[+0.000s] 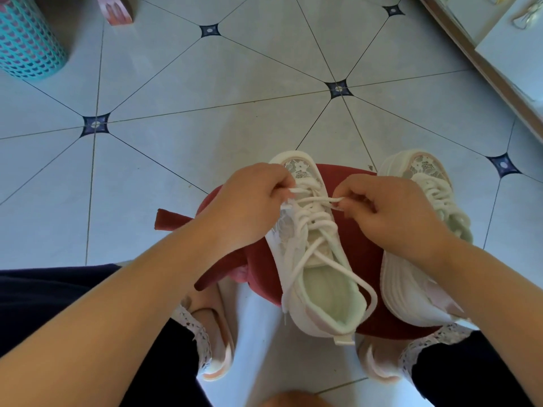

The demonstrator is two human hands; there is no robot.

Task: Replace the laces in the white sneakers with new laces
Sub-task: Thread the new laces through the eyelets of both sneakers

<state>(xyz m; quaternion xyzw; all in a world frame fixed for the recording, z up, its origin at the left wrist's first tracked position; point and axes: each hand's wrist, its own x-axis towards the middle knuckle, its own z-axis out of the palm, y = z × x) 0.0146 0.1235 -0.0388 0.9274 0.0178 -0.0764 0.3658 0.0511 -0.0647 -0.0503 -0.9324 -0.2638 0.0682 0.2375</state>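
A white sneaker [320,292] stands upright on a dark red stool [352,230], toe pointing away from me. Its white lace [317,221] crosses the eyelets, and loose ends trail over the opening toward the heel. My left hand [246,204] pinches the lace at the left side near the toe. On the right side, level with it, my right hand [390,212] pinches the same lace. A second white sneaker [423,242] lies tilted on its side at the stool's right edge, laced.
The stool stands on a pale tiled floor [205,113] between my feet in pink slippers [217,348]. A teal perforated basket [26,39] stands far left. A pink furniture leg [117,10] is at the top. A wooden-edged cabinet [505,63] runs along the right.
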